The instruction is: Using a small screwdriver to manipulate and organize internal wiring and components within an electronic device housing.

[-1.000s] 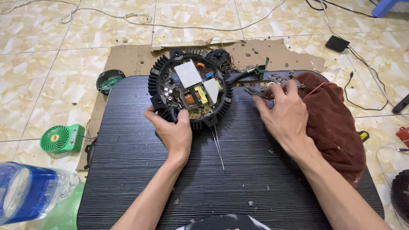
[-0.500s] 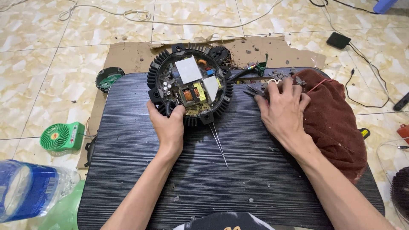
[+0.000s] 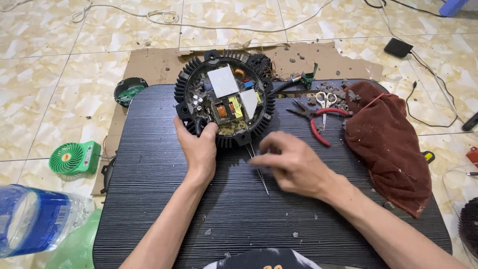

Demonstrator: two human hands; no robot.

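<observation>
Since the earlier frames, the right hand (image 3: 294, 167) had left the red-handled pliers (image 3: 318, 122) and small scissors (image 3: 325, 99) beside the dark red cloth (image 3: 388, 144) and come back across the counter (image 3: 149, 199) toward the thin metal tweezers (image 3: 259, 167) lying just below the round lamp housing (image 3: 224, 99). Its fingers were curled and blurred with motion, right at the tweezers; whether they had closed on them could not be told. The left hand (image 3: 199, 149) kept its grip on the near rim of the housing, thumb hooked over the black fins, with the circuit board (image 3: 226, 99) facing up. That suggested a change of tool, with the housing kept steady on the counter's far-left part.
</observation>
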